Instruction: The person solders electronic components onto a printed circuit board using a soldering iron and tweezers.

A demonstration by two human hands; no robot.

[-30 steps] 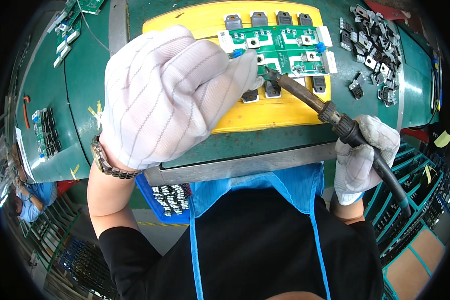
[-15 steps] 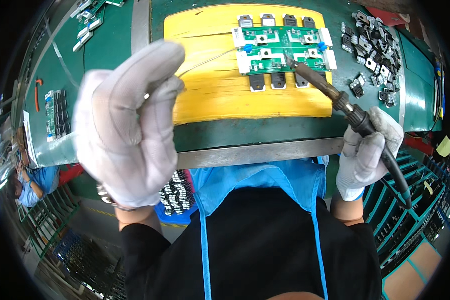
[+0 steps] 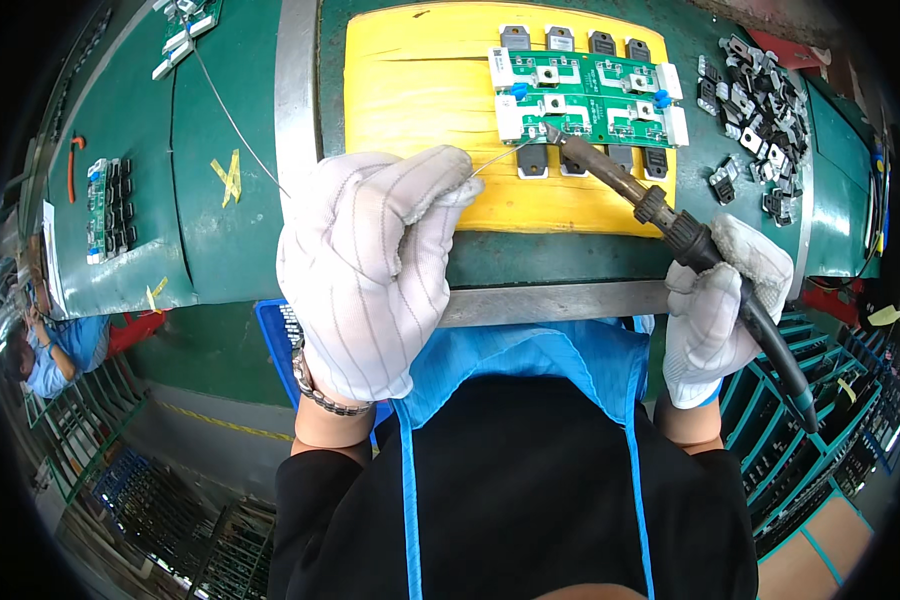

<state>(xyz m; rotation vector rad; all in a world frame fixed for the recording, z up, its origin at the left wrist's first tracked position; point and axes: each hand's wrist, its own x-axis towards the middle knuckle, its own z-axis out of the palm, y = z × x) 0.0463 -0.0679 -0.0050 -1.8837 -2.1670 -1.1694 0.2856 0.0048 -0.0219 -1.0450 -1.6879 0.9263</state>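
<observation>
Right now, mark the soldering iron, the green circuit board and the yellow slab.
Soldering iron point(image 3: 687, 238): head view, on its dark collar.
Green circuit board point(image 3: 586, 97): head view, near the middle of its face.
Yellow slab point(image 3: 420, 95): head view, bare surface left of the circuit board.

Your circuit board point(image 3: 586, 92) carries fine print, too small to read surely.
White lettering runs along the middle of the green board in front of you, between its left and right halves, and finer white marks sit around the parts; the characters blur together from where you look. On the white block point(image 3: 499, 66) at the board's far left corner you have small dark print, equally unclear. To your left, yellow tape strips point(image 3: 229, 178) cross in an X on the green tabletop point(image 3: 205, 245), with no lettering that you can make out.
</observation>
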